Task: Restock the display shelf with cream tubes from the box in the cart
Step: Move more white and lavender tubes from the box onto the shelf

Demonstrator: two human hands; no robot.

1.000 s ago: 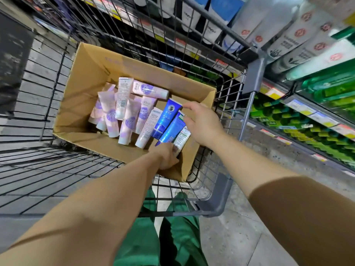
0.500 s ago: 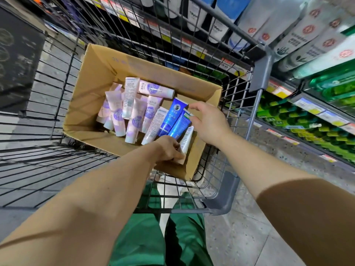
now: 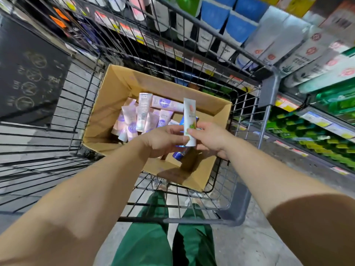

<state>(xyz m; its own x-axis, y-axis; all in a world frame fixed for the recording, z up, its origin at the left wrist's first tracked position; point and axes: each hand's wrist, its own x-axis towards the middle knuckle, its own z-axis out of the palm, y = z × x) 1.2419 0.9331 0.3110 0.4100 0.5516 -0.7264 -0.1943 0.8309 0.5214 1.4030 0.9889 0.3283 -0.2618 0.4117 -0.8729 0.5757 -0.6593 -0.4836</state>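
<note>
While both hands meet over the box point(image 3: 107, 120), right hand point(image 3: 212, 140) pinches a white tube point(image 3: 189, 120) upright; left hand point(image 3: 163, 143) closed around blue tubes point(image 3: 180, 153).

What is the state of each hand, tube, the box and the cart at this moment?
Left hand: closed on the white tube, over the box.
Right hand: fingers pinching the same tube.
White tube: upright, lifted above the box, cap down.
Blue tube: lying in the box, partly hidden.
Pink tubes: piled loosely in the box.
Cardboard box: open, inside the cart.
Cart: parked beside the shelf.
</note>
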